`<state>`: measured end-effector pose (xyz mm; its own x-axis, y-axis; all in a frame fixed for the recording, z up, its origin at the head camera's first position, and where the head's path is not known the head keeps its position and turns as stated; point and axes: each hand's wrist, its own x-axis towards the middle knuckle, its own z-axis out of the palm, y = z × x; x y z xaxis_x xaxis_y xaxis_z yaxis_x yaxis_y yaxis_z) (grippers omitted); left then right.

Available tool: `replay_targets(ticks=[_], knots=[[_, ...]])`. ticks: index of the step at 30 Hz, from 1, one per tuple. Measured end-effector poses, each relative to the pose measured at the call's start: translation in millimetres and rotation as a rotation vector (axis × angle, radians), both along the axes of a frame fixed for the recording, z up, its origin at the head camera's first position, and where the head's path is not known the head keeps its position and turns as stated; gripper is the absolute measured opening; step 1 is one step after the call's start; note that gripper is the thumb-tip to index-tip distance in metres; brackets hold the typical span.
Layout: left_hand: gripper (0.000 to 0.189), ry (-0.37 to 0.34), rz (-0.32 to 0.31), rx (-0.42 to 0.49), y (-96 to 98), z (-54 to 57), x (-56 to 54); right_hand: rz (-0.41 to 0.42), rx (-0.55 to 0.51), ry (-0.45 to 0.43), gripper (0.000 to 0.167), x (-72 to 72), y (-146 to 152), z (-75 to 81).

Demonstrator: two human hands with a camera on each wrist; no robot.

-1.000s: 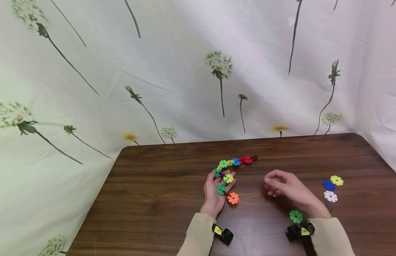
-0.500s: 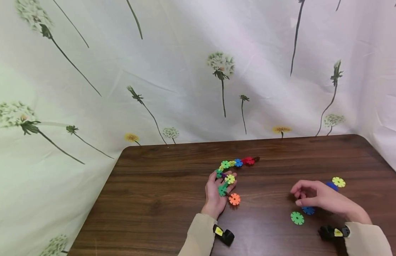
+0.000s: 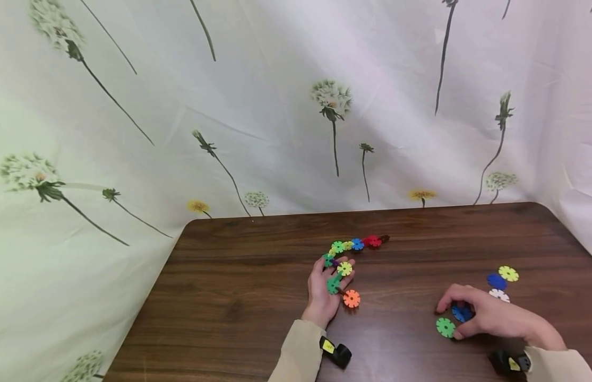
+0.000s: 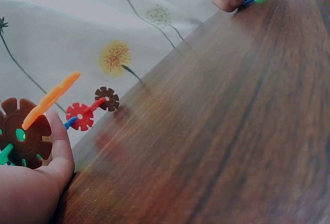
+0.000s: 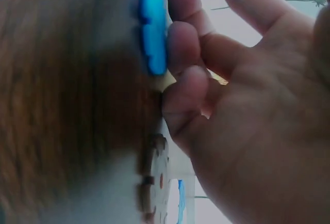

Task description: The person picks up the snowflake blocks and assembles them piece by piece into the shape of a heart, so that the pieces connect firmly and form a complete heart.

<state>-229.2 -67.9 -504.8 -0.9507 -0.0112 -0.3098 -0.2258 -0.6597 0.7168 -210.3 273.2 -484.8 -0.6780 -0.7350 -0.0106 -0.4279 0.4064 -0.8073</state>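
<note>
Brown tabletop (image 3: 229, 297) below, your right hand (image 3: 496, 315)—spread, not pinching—has reached the blue disc (image 3: 461, 313) and green disc (image 3: 445, 328), so both look graspable, while your relaxed left hand (image 3: 320, 297) supports the disc chain (image 3: 344, 269).

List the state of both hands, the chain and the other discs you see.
Left hand: palm up
Chain: linked, on left palm
Right hand: fingers bent
Green disc: unlinked
Blue disc: unlinked, flat
White disc: unlinked, partly hidden
Dark blue disc: unlinked, flat
Yellow disc: unlinked, flat

green disc (image 3: 441, 329), orange disc (image 3: 348, 300), white dandelion-print cloth (image 3: 276, 122), brown wood-grained table (image 3: 219, 297)
</note>
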Motion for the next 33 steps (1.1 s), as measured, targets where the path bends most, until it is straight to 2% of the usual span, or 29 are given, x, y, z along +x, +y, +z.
replay_targets(ticks=[5,12,16,26,33], knots=[[0.049,-0.002,-0.005,0.002,1.4,0.3,0.3,0.022,0.022,0.010,0.035,-0.2,0.0,-4.6],[0.050,0.002,-0.007,-0.008,1.5,-0.8,-0.2,-0.024,0.174,0.009,0.037,0.2,-12.5,-0.6],[0.050,-0.001,-0.005,-0.017,1.3,-1.7,-0.6,-0.040,0.218,0.017,0.040,0.5,-19.2,3.5],[0.047,0.005,0.006,-0.019,1.0,-2.6,-0.5,-0.054,0.246,-0.013,0.038,-0.7,-25.6,9.5],[0.046,0.006,0.010,-0.024,0.8,-2.0,0.0,-0.082,0.250,-0.086,0.039,-2.2,-25.8,10.4]])
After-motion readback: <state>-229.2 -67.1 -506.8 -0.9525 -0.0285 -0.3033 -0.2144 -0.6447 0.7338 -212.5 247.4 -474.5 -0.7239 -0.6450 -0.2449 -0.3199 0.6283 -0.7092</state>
